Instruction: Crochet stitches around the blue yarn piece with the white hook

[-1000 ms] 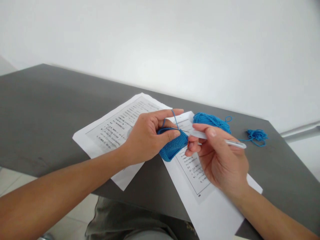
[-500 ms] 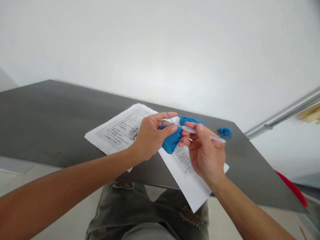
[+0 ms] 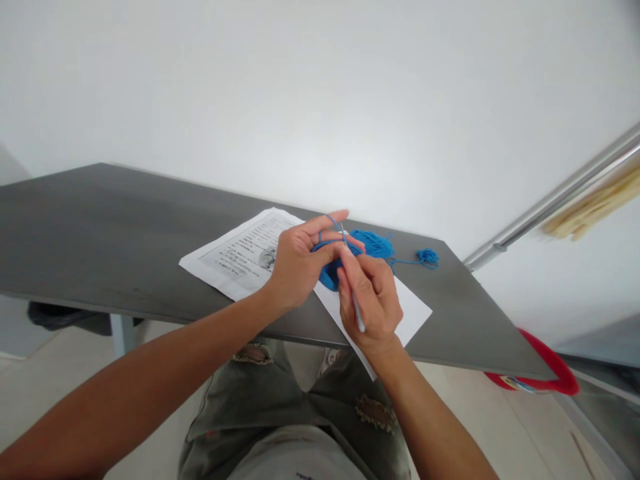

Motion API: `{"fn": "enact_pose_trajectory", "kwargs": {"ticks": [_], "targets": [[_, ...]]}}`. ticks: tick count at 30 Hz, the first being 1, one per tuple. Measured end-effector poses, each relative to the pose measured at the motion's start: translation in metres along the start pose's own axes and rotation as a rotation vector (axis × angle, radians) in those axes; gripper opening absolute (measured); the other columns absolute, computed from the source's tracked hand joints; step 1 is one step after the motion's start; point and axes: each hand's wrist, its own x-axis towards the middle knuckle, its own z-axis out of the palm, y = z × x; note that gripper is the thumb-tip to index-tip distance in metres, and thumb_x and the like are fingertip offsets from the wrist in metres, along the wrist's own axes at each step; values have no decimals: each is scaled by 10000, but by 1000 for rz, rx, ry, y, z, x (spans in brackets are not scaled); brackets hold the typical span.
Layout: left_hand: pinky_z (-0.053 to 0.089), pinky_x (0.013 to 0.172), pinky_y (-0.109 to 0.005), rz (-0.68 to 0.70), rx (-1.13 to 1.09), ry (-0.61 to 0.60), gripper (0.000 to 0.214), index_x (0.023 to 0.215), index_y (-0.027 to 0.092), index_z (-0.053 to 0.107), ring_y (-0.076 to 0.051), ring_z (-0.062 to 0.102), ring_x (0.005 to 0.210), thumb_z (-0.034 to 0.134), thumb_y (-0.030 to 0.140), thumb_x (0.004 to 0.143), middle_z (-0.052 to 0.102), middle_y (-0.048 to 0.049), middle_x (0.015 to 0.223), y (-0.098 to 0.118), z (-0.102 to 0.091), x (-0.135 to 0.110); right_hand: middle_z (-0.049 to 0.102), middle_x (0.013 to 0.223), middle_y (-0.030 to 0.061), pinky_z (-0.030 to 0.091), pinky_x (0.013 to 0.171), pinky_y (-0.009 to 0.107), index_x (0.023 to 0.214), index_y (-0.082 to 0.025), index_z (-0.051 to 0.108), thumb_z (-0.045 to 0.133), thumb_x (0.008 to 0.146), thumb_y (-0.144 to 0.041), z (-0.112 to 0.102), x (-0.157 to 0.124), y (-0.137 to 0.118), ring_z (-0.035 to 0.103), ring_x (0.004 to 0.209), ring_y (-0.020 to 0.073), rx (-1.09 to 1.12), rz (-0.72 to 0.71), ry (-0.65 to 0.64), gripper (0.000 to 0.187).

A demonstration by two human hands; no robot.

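My left hand (image 3: pixel 300 263) grips a blue crocheted piece (image 3: pixel 329 276) between thumb and fingers, its index finger stretched out with blue yarn looped over it. Close against it, my right hand (image 3: pixel 373 297) is closed round a crochet hook (image 3: pixel 359 313) with a pale handle. The handle now points down towards me, and the hook's tip is hidden among the fingers at the piece's upper edge. Much of the crocheted piece is covered by both hands. Just behind them lies a bundle of blue yarn (image 3: pixel 374 244), with a strand running right to a small yarn tangle (image 3: pixel 428 257).
Two printed sheets lie under the hands on the dark grey table (image 3: pixel 150 220): a left sheet (image 3: pixel 230 257) and a right sheet (image 3: pixel 413 307). A white wall (image 3: pixel 300 100) rises behind. Something red (image 3: pixel 555 367) sits beyond the right corner, below a metal rail (image 3: pixel 545 210).
My right hand has moved left against my left hand, and the hook has swung from pointing right to pointing down towards me. The view has shifted slightly.
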Motion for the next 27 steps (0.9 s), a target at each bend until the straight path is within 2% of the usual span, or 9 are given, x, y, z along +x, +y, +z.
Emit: {"fn": "enact_pose_trajectory", "kwargs": {"ticks": [4,8,10,15,21,27], "targets": [[580,621,-253,-76,-87,-128,515,1239,157,811,-145,731,639,956,242,752,874,-73,898,7,-8,0,757,1071,79,624,789,410,1609,-392,559,687,997,-86,-2,-4,0,730,880,237,7,-35,20,696],[619,740,-267,-104,-128,-179,458,1174,157,848,-177,790,758,973,224,739,875,-89,885,16,-10,-3,774,1137,87,637,805,404,1580,-383,593,715,984,-93,-10,0,-4,744,941,241,72,-39,20,673],[623,760,-261,-123,-143,-180,457,1167,160,853,-174,798,777,978,212,730,879,-93,908,20,-8,-5,791,1152,91,651,831,405,1574,-361,604,713,987,-101,-16,5,-8,757,984,248,121,-20,11,651],[595,649,-241,-168,-127,-142,498,1165,136,850,-155,765,656,997,195,693,857,-77,827,27,0,-9,806,1248,103,684,824,409,1525,-350,657,673,1013,-96,-37,14,-12,787,990,240,261,91,-40,572],[605,638,-244,-237,-64,-104,511,1138,121,855,-162,768,632,1016,161,654,848,-78,802,31,3,-4,822,1124,76,684,760,383,1445,-365,724,686,1015,-115,-57,24,7,790,915,221,371,149,-128,499],[568,627,-217,-303,-9,-128,483,1097,140,870,-148,757,648,1014,124,636,859,-76,811,28,-11,12,846,1070,75,685,749,373,1387,-346,765,732,982,-115,-57,36,28,801,882,227,382,131,-230,467]]}}
